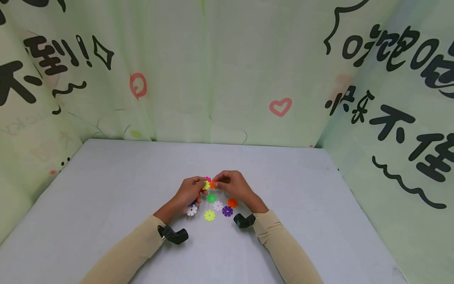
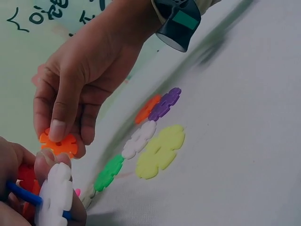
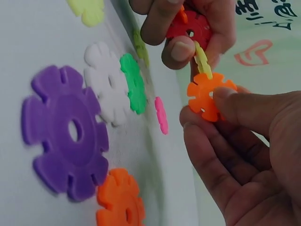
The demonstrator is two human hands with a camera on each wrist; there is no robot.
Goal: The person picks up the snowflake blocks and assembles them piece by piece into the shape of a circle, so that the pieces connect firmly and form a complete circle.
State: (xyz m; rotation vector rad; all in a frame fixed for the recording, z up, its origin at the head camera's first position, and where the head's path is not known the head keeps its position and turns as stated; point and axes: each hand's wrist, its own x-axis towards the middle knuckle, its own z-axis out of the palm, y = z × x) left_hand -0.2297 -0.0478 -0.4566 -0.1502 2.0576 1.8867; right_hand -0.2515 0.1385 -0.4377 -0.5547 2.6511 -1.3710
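Pinching an orange disc [image 3: 196,94] between thumb and fingers, the right hand [image 3: 249,146] is holding it against the edge of a yellow disc [image 3: 202,61]; whether the 2 are interlocking, I cannot tell. The left hand [image 1: 188,193] is gripping a red disc [image 3: 200,34] that is touching the yellow disc's other end, and a white disc [image 2: 55,195] on a blue piece [image 2: 23,193] is showing beside its fingers. These notched discs are looking light, stiff and smooth, perhaps slightly slippery; their thin petals are probably calling for a hold on the flat faces, notches left free. Below the hands, a purple disc [image 3: 47,127] and a green disc [image 3: 133,84] are lying on the pale, flat tabletop [image 1: 106,189]. Light green curtains [image 1: 230,59] with black lettering [image 1: 391,118] are enclosing it on 3 sides.
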